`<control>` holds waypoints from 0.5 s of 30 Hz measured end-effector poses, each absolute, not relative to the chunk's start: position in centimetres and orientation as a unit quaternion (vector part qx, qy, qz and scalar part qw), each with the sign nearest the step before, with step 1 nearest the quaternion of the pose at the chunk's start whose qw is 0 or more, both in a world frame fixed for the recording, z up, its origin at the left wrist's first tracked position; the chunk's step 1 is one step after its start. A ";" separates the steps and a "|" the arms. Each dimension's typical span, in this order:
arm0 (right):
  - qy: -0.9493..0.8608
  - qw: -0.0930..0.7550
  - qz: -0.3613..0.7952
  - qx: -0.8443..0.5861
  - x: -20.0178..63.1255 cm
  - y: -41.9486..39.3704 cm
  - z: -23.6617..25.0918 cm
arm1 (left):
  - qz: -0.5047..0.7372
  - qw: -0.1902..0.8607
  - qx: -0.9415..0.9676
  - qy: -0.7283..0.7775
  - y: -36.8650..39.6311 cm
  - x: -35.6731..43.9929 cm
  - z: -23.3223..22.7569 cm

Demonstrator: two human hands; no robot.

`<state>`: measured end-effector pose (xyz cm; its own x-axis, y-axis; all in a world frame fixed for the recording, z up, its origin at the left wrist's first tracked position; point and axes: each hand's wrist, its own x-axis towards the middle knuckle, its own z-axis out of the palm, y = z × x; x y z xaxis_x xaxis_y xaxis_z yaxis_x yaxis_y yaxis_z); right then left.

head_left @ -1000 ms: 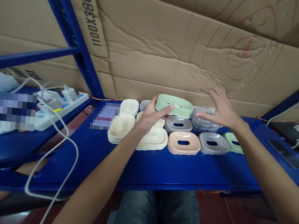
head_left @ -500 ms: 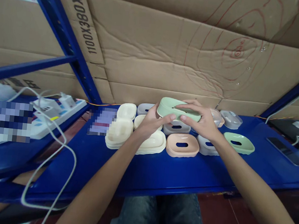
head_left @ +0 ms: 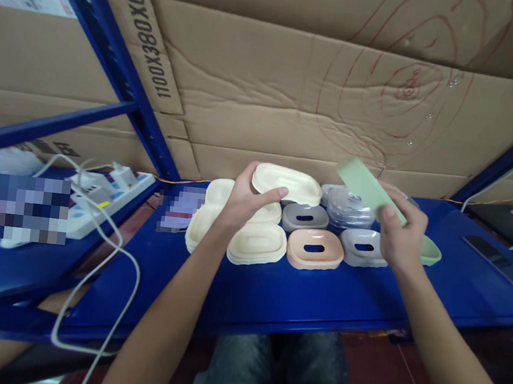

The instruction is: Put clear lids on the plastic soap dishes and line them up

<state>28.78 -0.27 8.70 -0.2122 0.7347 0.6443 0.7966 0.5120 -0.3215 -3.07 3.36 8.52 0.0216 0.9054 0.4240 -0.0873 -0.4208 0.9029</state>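
A person sits at a blue shelf lined with plastic soap dishes. The left hand [head_left: 241, 199] grips a cream soap-dish tray [head_left: 287, 184], lifted above stacks of cream trays [head_left: 258, 244]. The right hand [head_left: 398, 240] is closed around a pale green soap-dish part [head_left: 369, 188], tilted and raised well apart from the cream tray. The two pieces look separated, so the step in hand seems to be sorting the parts. Each piece likely needs a matching pile: the green dish [head_left: 431, 253] sits just beside the right hand, with the pink [head_left: 315, 248] and grey [head_left: 304, 216] dishes between the hands.
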 end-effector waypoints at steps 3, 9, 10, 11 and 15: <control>-0.749 0.469 -0.072 -0.462 30.7 -4.4 6.1 | 0.602 0.332 0.612 0.391 2.2 -4.5 9.0; -0.780 0.481 -0.054 -0.396 32.5 -8.3 0.4 | 0.577 0.277 0.617 0.458 1.9 -7.5 7.1; -0.784 0.483 -0.055 -0.386 32.5 -8.4 -0.1 | 0.571 0.284 0.616 0.462 2.1 -7.8 6.8; -0.787 0.481 -0.053 -0.383 32.5 -8.4 -0.4 | 0.563 0.289 0.617 0.468 2.4 -8.1 6.4; -0.788 0.476 -0.047 -0.387 32.3 -8.3 -0.6 | 0.509 0.278 0.635 0.510 3.3 -8.5 5.7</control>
